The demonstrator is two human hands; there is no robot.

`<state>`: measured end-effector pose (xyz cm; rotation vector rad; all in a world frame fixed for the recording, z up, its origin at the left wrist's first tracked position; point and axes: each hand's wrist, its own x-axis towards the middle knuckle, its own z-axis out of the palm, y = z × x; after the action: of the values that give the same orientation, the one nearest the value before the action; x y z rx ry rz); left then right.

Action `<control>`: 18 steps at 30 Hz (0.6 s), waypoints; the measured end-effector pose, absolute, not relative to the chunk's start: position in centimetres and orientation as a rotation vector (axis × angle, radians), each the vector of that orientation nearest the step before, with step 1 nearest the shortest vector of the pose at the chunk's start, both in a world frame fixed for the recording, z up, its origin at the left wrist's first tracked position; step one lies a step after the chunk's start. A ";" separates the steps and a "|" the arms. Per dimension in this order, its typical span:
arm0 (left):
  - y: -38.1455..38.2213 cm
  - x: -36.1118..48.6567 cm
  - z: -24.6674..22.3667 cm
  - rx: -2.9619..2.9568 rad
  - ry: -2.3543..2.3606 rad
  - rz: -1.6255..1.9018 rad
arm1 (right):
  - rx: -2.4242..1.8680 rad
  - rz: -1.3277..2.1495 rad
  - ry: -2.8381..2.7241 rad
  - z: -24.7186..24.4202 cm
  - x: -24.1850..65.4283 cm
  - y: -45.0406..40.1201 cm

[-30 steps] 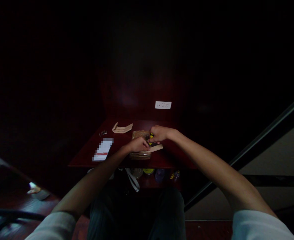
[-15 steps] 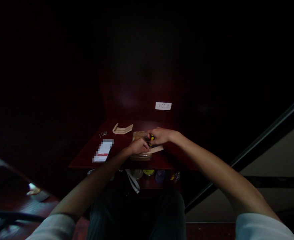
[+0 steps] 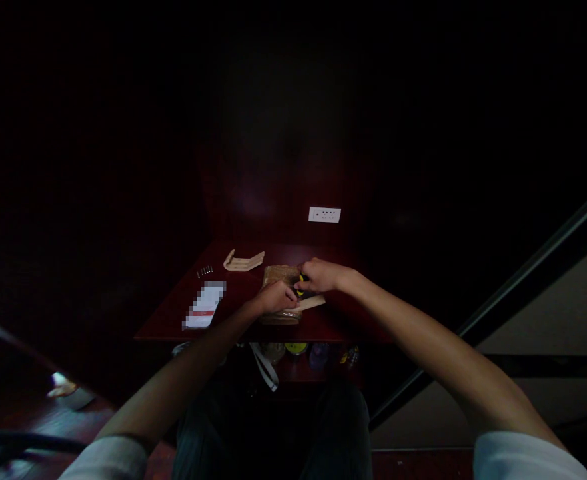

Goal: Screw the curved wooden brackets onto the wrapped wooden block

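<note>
Dark red counter (image 3: 173,328) against a dark wall, white outlet (image 3: 324,215) up beyond the hands, light poor. Left hand (image 3: 274,298) has its fingers together on the inner end of a pale wooden strip (image 3: 313,303); can't tell if a small part is pinched there too. Right hand (image 3: 318,275) is closed round a yellow-and-black tool (image 3: 300,285), just beyond the left fingertips; tip hidden. Brown wrapped packet (image 3: 280,273) sits under the left hand, strip's outer end sticking out past it, below the right hand. Curved wooden piece (image 3: 244,263) lies beyond and left of the left hand, small metal pins (image 3: 204,271) further left, phone (image 3: 206,307) nearer, same side. Risks: tool could skid into the left fingertips if it's pushed off-axis, they're that close. Strip could swing or tip if the left hold eases, outer end looks unsupported. Packet could give or creep if its wrap is soft or slick. Vs half a second ago: tool and right-hand fingers look slightly re-angled, left hold about the same, view tilted a touch; curved piece, pins and phone unmoved on the counter.
</note>
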<state>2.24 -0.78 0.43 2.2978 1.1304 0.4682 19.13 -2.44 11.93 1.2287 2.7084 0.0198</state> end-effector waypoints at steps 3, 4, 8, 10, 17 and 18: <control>-0.7 2.2 0.3 2.304 1.154 0.469 | 1.234 0.070 2.704 11.7 19.2 -2.6; -0.7 2.2 0.3 2.304 1.156 0.471 | 1.231 0.071 2.712 11.7 19.2 -2.7; -0.5 2.2 0.2 2.290 1.140 0.488 | 1.204 0.005 2.808 11.6 19.2 -3.1; -0.4 2.3 0.1 2.280 1.130 0.482 | 1.178 -0.023 2.824 11.6 19.2 -3.3; -0.3 2.2 -0.2 2.263 1.151 0.473 | 1.168 0.068 2.720 11.8 18.7 -3.6; -0.3 2.1 -0.1 2.246 1.137 0.470 | 1.169 0.074 2.716 11.7 18.7 -3.5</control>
<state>2.13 -0.30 -0.09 2.2458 1.1367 0.4703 18.71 -3.48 11.69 1.1686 2.7164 0.0744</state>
